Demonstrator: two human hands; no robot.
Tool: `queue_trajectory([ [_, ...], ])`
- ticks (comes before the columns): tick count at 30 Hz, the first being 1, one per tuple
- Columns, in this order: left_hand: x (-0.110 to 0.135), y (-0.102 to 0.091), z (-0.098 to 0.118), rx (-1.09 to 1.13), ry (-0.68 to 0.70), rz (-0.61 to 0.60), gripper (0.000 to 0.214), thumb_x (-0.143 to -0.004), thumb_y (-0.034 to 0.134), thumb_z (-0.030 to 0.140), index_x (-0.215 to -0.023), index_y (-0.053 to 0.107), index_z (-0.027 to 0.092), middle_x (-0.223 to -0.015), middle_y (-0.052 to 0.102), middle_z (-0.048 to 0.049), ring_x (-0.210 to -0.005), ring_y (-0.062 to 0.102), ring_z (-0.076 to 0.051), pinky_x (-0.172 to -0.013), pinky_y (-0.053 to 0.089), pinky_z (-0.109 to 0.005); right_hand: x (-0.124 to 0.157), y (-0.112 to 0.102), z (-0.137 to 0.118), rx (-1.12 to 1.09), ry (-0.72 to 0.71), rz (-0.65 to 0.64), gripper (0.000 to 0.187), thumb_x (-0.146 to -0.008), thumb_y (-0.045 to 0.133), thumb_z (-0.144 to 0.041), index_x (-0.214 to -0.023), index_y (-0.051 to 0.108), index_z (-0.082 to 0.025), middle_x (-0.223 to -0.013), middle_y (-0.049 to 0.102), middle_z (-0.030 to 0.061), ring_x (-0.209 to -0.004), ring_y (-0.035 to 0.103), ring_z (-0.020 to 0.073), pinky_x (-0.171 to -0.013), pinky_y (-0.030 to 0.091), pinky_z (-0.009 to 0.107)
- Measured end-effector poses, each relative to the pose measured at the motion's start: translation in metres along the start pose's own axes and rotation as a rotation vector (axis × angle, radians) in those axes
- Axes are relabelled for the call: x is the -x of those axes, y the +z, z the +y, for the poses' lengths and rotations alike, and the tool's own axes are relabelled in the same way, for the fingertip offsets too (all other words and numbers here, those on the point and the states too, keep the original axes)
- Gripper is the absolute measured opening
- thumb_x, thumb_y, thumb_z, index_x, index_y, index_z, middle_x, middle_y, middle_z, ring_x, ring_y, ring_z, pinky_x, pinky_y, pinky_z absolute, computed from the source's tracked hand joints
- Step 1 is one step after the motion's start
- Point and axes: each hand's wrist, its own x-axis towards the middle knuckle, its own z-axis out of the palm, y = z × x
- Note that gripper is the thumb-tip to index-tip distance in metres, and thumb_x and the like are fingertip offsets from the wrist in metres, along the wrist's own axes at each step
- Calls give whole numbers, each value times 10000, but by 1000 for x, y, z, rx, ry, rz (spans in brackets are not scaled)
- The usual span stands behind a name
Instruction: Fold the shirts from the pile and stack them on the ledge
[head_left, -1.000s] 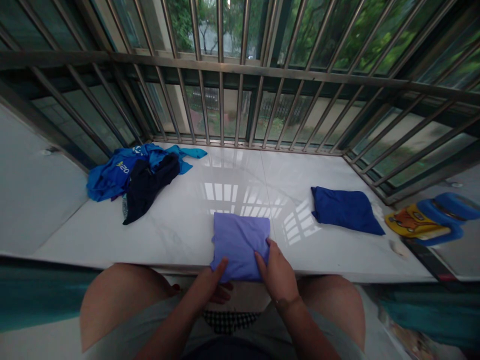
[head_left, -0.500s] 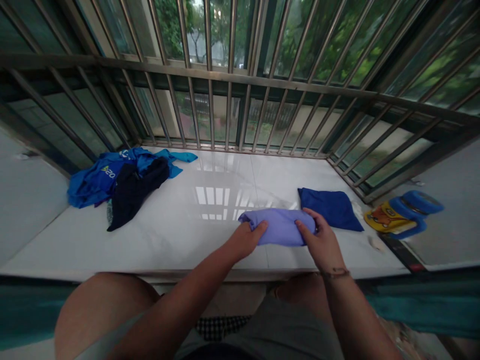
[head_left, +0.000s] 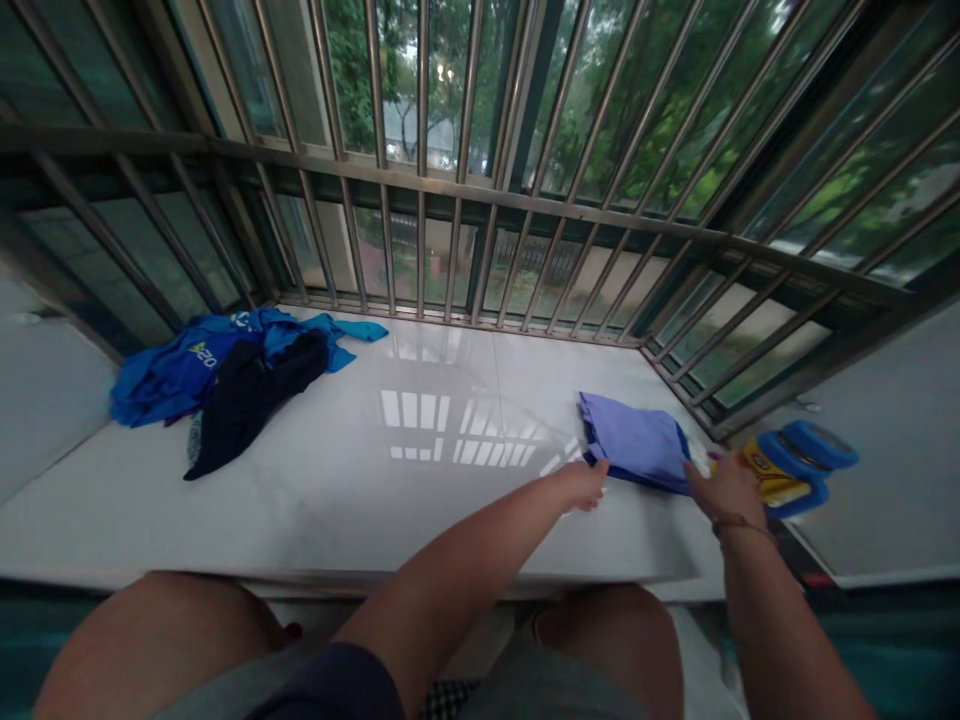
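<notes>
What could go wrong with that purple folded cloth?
The purple folded cloth sits on top of a dark blue folded cloth, so it might slide off if bumped. The white polished stone sill looks slippery, so the pile could skid. The right hand is very close to a yellow-and-blue printed object and might knock it.

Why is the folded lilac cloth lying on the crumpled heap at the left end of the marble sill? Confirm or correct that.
Wrong place: the folded lilac cloth lies on the folded blue cloth at the right end of the marble sill, not on the crumpled heap at its left end, as the head view shows.
</notes>
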Motion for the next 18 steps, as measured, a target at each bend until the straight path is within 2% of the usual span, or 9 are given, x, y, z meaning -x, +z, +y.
queue_trajectory([
  [2,16,-22,-23,-78,-46,-36,365,-950,713,423,-649,615,241,-690,757,-101,-709,788,-270,-852,679,-503,35,14,-2,48,-59,-8,596,-888,603,-560,-1165,747,-53,-1131,702,345,-1184,638,492,-1002,479,634],
  [4,35,-53,-41,-102,-11,-43,323,-949,706,382,-661,641,249,-752,772,-85,-700,767,-245,-815,681,-464,79,28,-18,56,-211,5,565,-924,535,-511,-1231,723,-76,-1215,696,313,-1244,614,469,-1084,464,638],
  [6,55,-96,-50,-125,39,-25,256,-948,694,346,-710,693,253,-812,784,-70,-729,761,-244,-808,670,-440,126,42,-44,-12,-356,-5,502,-969,519,-487,-1258,703,-119,-1274,685,274,-1270,609,429,-1133,459,622],
  [8,73,-148,-50,-255,131,70,209,-942,692,326,-749,726,255,-803,771,-56,-757,756,-259,-822,653,-431,174,54,-76,-115,-449,-62,448,-1021,526,-491,-1280,678,-159,-1319,675,241,-1285,615,394,-1157,465,602],
  [11,101,-241,-36,-714,357,438,162,-930,671,287,-787,735,249,-845,771,-58,-842,760,-282,-877,635,-419,237,70,-125,-240,-514,-168,428,-1071,527,-515,-1339,645,-203,-1386,668,204,-1335,617,365,-1170,483,573],
  [13,124,-306,-21,-783,372,612,136,-933,618,226,-906,750,212,-1030,780,-126,-1068,746,-333,-1066,576,-487,266,77,-151,-231,-537,-219,404,-1091,505,-501,-1352,653,-230,-1414,681,185,-1351,624,364,-1191,458,599],
  [15,149,-368,-7,-829,386,833,250,-951,587,210,-1150,726,151,-1338,697,-224,-1389,604,-382,-1258,411,-571,283,81,-169,-179,-535,-224,383,-1098,475,-469,-1331,682,-245,-1429,696,174,-1359,629,378,-1207,421,639],
  [17,175,-423,5,-973,390,1244,422,-967,613,263,-1356,639,101,-1563,550,-282,-1559,439,-397,-1298,348,-586,289,83,-178,-140,-517,-204,386,-1093,452,-443,-1308,704,-245,-1443,700,171,-1369,626,389,-1208,408,652],
  [18,187,-446,10,-1011,352,1402,543,-972,643,313,-1450,570,66,-1645,460,-314,-1599,375,-417,-1295,342,-598,289,82,-180,-132,-517,-195,390,-1087,449,-436,-1301,709,-240,-1441,702,173,-1365,630,390,-1201,417,646],
])
